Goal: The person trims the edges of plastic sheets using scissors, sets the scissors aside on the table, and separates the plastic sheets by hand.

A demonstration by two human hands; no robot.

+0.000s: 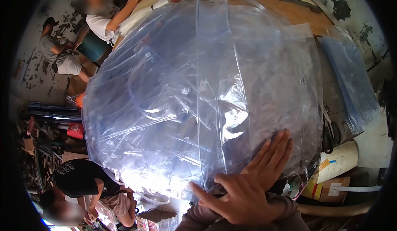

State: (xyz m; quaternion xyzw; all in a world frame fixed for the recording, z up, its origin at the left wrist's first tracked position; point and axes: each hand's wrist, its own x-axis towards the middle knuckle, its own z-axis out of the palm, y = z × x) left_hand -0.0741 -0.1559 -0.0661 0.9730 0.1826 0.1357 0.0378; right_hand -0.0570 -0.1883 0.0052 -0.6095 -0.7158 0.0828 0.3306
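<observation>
A large, glossy clear plastic sheet point(273, 82) with seams and creases spreads over the table in front of me. My left hand point(271, 156) lies flat on its lower right part, fingers stretched out. Across my left wrist, my right hand point(240, 198) hangs nearer to me with its fingers apart, close to the sheet's near edge; I cannot tell whether it touches the plastic. Neither hand holds anything. A curved clear strip point(138, 94) shows within or under the layers on the left.
Black-handled scissors point(331, 134) and a stack of folded clear plastic point(347, 78) lie on the right. Below them are a pale roll point(339, 160) and a cardboard box point(333, 189). One person point(101, 24) works at the far left edge, another point(62, 51) stands behind, and a third point(87, 181) bends at lower left.
</observation>
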